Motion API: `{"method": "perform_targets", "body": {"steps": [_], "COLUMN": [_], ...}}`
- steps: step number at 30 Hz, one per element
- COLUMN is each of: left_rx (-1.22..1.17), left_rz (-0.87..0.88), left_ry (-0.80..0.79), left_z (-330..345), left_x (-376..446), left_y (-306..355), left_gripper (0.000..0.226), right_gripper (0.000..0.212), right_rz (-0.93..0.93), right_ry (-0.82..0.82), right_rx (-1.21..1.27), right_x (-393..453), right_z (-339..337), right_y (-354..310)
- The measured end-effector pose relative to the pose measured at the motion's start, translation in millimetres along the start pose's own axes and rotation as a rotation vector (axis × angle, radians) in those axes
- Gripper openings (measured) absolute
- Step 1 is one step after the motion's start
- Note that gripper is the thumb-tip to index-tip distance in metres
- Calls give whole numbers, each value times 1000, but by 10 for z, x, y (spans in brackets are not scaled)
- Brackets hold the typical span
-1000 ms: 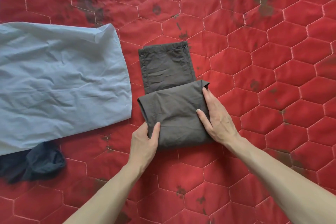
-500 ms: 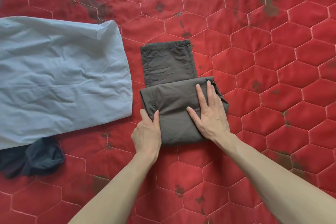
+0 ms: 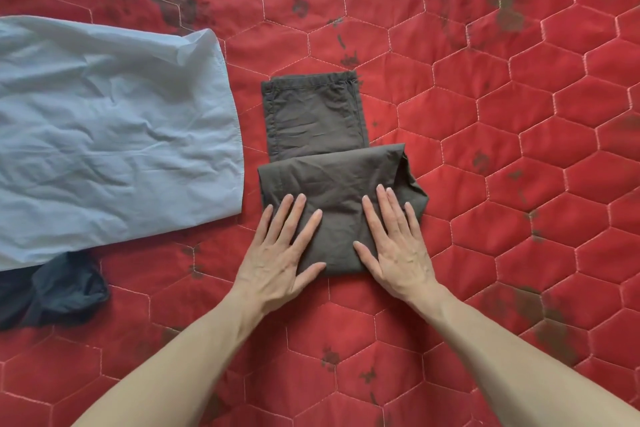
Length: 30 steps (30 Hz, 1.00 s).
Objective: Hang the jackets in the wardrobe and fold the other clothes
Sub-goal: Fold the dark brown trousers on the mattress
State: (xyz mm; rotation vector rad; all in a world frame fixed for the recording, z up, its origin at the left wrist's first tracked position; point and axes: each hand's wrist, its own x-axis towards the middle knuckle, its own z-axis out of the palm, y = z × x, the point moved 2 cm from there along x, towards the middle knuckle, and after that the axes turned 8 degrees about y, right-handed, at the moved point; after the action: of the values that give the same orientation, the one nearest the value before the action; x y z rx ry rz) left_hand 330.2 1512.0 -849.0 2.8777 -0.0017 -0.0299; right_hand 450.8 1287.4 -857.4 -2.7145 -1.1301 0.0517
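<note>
Dark brown trousers (image 3: 322,149) lay partly folded on the red quilted cover (image 3: 519,149), long axis running away from the person, hemmed end pointing far. Left hand (image 3: 280,253) and right hand (image 3: 398,246) both pressed flat, fingers straight, on the near fold, gripping nothing. Light blue cloth (image 3: 104,135) lay well left.

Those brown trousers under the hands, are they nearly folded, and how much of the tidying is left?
Partly. The brown trousers are folded over on themselves, but a hemmed end lies flat beyond the fold. Both the left hand and right hand press flat on the folded part. The light blue garment lies spread out unfolded, and a dark navy garment is crumpled beside it on the red quilt. No wardrobe is in view.
</note>
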Motion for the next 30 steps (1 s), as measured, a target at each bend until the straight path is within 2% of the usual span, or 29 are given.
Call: {"method": "perform_targets", "body": {"steps": [5, 7, 11, 14, 18, 19, 21, 23, 24, 27, 30], "left_rx": [47, 96, 173, 222, 168, 136, -10, -190, -292, -562, -762], "left_rz": [67, 100, 55, -48, -153, -155, -129, -62, -71, -208, -360], "left_ry": [-60, -106, -209, -269, -372, -366, -257, -107, -81, -61, 60], "left_z": [-98, -132, -167, -208, -323, -390, -561, -696, -754, -900, -962], "left_x": [57, 53, 58, 147, 242, 261, 285, 264, 240, 117, -40], "left_y": [16, 57, 260, 450, 552, 544, 494, 387, 314, 123, 77], "left_gripper": [111, 112, 104, 81, 76, 77, 77, 74, 77, 85, 63], "right_gripper": [93, 101, 94, 97, 105, 102, 91, 75, 64, 38, 23], "right_rz": [-144, -269, -444, -413, -251, -212, -164, -179, -204, -217, -110], "right_ry": [-70, -126, -227, -259, -258, -226, -132, -41, 11, 127, 193], "right_rx": [49, 38, -56, -107, -95, -71, -25, 9, 36, 202, 421], "right_x": [18, -22, -18, 12, -40, -34, -12, 3, 6, 35, 54], "right_z": [-90, -142, -303, -382, -461, -498, -579, -670, -725, -914, -1090], "right_y": [114, 198, 339, 255, 74, 49, 38, 75, 111, 227, 265]}}
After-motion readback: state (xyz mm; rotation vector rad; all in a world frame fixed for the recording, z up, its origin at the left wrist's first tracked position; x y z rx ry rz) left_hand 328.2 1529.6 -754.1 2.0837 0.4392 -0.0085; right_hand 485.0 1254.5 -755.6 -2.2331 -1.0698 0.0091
